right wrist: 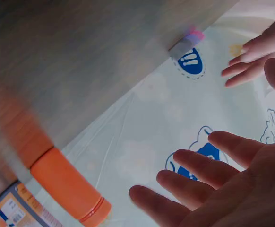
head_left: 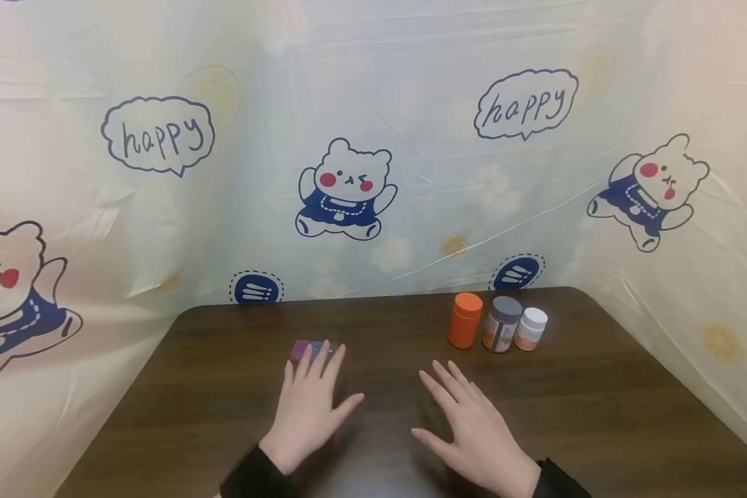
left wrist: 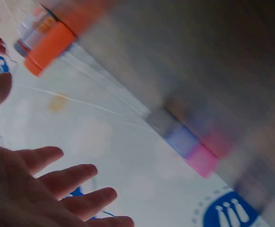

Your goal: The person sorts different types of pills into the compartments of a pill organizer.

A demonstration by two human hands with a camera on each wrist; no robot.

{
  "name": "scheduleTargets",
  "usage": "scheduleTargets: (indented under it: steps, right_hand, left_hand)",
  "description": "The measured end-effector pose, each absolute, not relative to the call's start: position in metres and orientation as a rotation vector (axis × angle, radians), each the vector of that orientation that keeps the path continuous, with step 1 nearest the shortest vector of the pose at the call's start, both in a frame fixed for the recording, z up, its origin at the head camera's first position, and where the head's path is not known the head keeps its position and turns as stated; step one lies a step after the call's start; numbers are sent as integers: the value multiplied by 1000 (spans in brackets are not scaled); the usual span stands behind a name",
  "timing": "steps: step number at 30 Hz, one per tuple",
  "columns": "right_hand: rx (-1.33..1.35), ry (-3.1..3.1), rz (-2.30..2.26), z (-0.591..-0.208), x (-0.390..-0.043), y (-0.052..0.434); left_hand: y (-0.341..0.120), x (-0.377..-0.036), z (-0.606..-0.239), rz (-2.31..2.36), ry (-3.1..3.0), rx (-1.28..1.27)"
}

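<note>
My left hand [head_left: 308, 408] hovers over the table with fingers spread and holds nothing. Just past its fingertips lies a small low block in pink, blue and grey sections [left wrist: 182, 142], partly covered by the fingers in the head view. My right hand [head_left: 473, 432], also spread and holding nothing, is over the table's right half. Beyond its fingertips stand an orange bottle [head_left: 465, 321], a grey-lidded jar [head_left: 501, 325] with a printed label, and a small white-capped bottle [head_left: 531, 329], all upright in a close row.
The dark brown wooden table [head_left: 386, 387] has rounded far corners. A pale curtain [head_left: 423, 207] printed with bears and the word "happy" hangs behind it and along both sides.
</note>
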State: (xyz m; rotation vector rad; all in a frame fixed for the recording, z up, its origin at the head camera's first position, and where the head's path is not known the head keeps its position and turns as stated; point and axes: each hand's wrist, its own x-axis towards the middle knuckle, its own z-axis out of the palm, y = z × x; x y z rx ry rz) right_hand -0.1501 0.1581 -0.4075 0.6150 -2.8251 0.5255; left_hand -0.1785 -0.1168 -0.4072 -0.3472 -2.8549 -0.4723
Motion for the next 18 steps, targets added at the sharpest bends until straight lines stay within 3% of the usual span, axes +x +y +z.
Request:
scheduleTargets:
  steps: [10, 18]
  right_hand:
    - [761, -2746, 558, -405, -143, 159]
    - [786, -2781, 584, -404, -145, 160]
  left_hand:
    - [-165, -244, -416, -778, -2896, -285]
    - [-173, -276, -417, -871, -3047, -337]
